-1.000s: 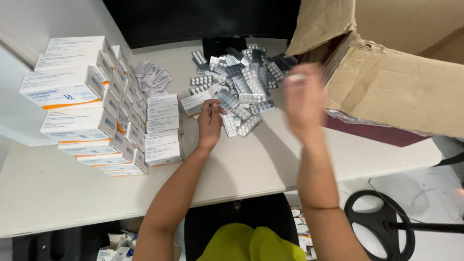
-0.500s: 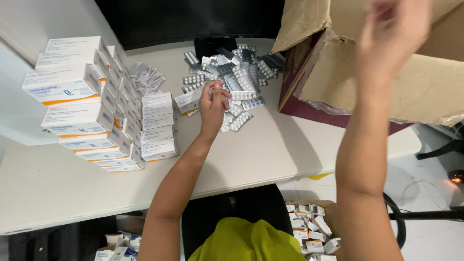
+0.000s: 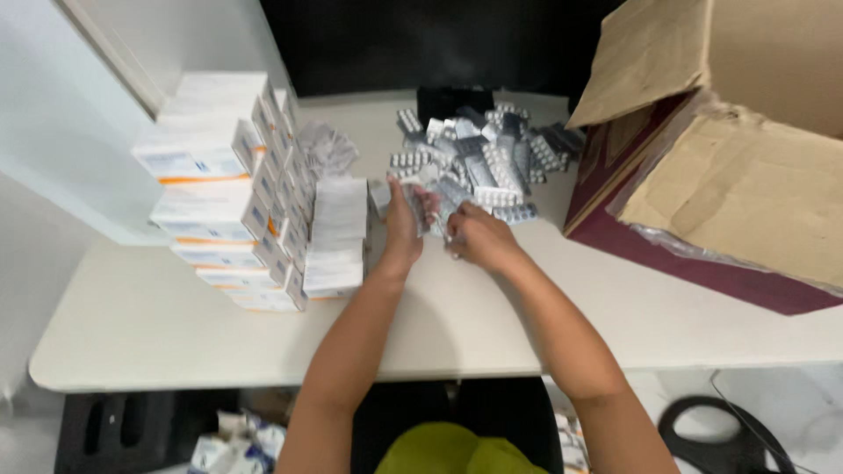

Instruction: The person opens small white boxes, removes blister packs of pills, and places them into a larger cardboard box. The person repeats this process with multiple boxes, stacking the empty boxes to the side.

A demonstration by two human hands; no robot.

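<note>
A heap of silver blister packs (image 3: 483, 158) lies at the back middle of the white table (image 3: 457, 325). My left hand (image 3: 404, 224) holds several blister packs (image 3: 426, 204) upright at the heap's near edge. Beside it, my right hand (image 3: 474, 235) rests on the table with its fingers curled around loose blister packs at the pile's front; motion blur hides exactly what it grips.
Stacks of white medicine boxes (image 3: 228, 193) with orange and blue trim fill the table's left side, with a smaller stack (image 3: 334, 237) next to my left hand. Folded paper leaflets (image 3: 325, 145) lie behind. A large open cardboard box (image 3: 738, 149) stands at right.
My right hand has come down from the raised position near the cardboard box to the blister packs beside my left hand. The view has shifted right.
</note>
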